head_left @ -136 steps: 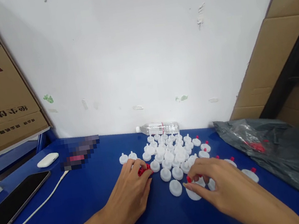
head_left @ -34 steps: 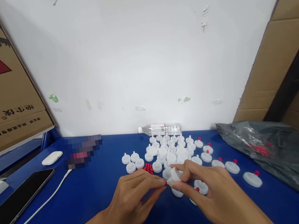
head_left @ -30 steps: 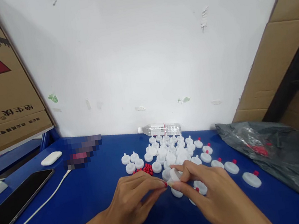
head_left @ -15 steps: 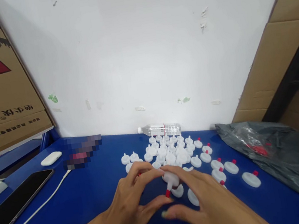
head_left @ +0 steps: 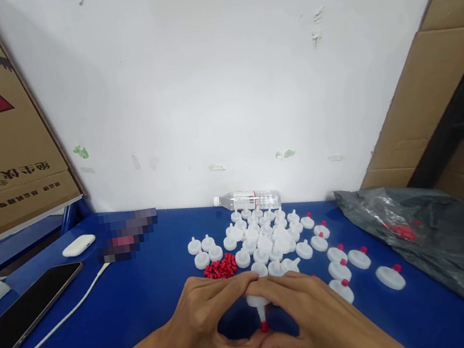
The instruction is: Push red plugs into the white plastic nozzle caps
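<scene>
Between both hands is a white plastic nozzle cap (head_left: 257, 300), its spout pointing down toward me with a small red tip cap (head_left: 264, 327) on its end. My left hand (head_left: 205, 329) grips it, fingers on the round base and thumb by the red tip. Closed from the other side, my right hand (head_left: 318, 315) has its fingers on the base and its thumb beside the left thumb at the tip. Beyond my left fingers lies a pile of red tip caps (head_left: 222, 267). Many white nozzle caps without red tips (head_left: 263, 242) cluster ahead; several red-tipped nozzle caps (head_left: 359, 259) lie at right.
Against the wall lies a clear plastic bottle (head_left: 247, 200). A phone (head_left: 30, 312), a white cable (head_left: 58, 328), a white earbud case (head_left: 79, 245) and a pixelated object (head_left: 130, 235) are at left. Cardboard (head_left: 5, 144) stands there; a grey plastic bag (head_left: 454, 257) covers the right side.
Both hands have come closer together and the thumbs now meet at the red tip. The held nozzle cap moved down toward me and turned more upright. The red pile is now uncovered.
</scene>
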Motion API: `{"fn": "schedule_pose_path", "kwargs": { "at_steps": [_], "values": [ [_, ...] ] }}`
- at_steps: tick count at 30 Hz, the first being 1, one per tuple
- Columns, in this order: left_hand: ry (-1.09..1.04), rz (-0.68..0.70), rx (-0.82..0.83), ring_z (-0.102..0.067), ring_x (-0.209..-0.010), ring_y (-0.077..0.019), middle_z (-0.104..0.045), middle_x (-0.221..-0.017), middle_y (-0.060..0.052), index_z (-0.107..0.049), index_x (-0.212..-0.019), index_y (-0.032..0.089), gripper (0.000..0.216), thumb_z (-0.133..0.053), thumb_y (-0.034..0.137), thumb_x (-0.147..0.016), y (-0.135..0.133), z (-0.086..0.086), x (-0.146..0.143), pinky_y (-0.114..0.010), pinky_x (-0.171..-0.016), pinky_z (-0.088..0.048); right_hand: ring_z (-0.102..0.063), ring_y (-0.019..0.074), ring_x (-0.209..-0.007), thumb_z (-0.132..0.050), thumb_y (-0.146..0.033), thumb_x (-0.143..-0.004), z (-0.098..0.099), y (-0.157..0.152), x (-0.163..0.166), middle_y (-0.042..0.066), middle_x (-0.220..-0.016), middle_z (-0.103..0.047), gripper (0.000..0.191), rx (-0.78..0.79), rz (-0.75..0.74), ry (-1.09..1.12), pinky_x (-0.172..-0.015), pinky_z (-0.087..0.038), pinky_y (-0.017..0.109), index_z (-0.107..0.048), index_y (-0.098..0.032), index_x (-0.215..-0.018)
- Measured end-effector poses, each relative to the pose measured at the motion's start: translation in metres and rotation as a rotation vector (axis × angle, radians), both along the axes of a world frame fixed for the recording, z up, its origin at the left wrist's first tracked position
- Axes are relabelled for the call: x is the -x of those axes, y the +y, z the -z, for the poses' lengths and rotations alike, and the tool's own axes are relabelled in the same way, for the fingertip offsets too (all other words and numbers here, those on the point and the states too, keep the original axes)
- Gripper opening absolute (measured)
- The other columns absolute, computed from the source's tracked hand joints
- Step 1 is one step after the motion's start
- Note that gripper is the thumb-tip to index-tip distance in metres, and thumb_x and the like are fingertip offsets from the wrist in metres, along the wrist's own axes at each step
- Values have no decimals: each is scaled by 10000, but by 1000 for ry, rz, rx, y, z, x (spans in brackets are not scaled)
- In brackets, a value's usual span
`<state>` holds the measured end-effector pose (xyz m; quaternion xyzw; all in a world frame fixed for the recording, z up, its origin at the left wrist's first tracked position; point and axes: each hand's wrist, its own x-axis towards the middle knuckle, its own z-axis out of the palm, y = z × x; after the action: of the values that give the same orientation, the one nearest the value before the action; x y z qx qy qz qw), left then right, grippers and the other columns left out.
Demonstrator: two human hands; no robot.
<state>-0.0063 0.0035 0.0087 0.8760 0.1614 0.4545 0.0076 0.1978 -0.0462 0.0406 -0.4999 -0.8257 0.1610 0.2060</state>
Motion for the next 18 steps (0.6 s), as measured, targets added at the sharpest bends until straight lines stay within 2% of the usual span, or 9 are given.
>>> {"fn": "schedule_pose_path", "kwargs": {
  "at_steps": [5,10,14,18],
  "values": [
    [23,68,21,-746,-626,-177,-787,-931,-86,-506,-1373,130,717,-827,339,-767,2,1,1,-237,-532,-576,-681,248,-1064,-888,-362,-685,-6,-2,2,-100,-1190,-727,582,28,-13,26,-881,-583,332,-660,-437,-1216],
    [11,51,8,-750,-637,-189,-786,-914,-95,-510,-1354,140,691,-809,346,-765,2,1,0,-243,-569,-601,-693,228,-1016,-880,-373,-690,-8,-4,2,-105,-1138,-740,545,12,-13,43,-844,-583,306,-673,-431,-1191],
    [18,21,-41,-768,-700,-217,-786,-943,-111,-492,-1362,147,641,-735,375,-814,1,-1,0,-268,-613,-620,-702,239,-978,-904,-470,-619,-7,-4,0,-80,-1052,-758,618,-69,-7,52,-792,-584,299,-674,-411,-1190],
    [56,35,6,-763,-724,-219,-775,-939,-121,-491,-1377,124,588,-647,435,-903,1,-4,3,-292,-653,-621,-715,252,-934,-923,-503,-575,-3,-1,0,-39,-1058,-766,711,-200,-8,28,-807,-579,328,-661,-373,-1222]
  ]
}}
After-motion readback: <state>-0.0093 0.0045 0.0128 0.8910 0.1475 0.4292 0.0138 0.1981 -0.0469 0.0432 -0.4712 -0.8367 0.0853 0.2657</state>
